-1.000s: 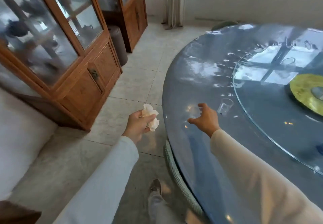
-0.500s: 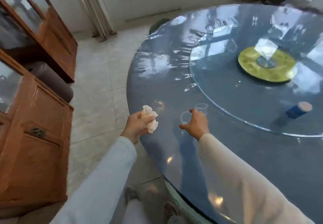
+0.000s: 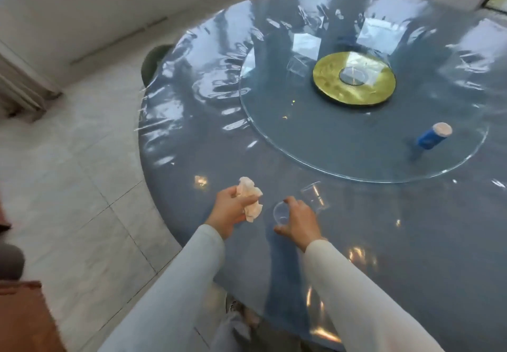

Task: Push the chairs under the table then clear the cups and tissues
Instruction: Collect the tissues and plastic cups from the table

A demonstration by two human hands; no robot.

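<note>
Currently we are gripping a crumpled tissue (image 3: 250, 200) in our left hand (image 3: 229, 213) and curling our right hand (image 3: 299, 222) round a clear cup (image 3: 281, 213) over the surface (image 3: 192, 145) near its six o'clock edge. A second cup (image 3: 315, 196), at that hand's one o'clock, is blurring into glare; whether our fingers are touching it, we cannot tell.

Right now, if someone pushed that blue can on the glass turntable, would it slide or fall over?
It may well tip: the blue can looks tall for its narrow base. A low push might slide it instead, since the glass turntable looks smooth and shiny. Once down, its round body would likely roll.
</note>
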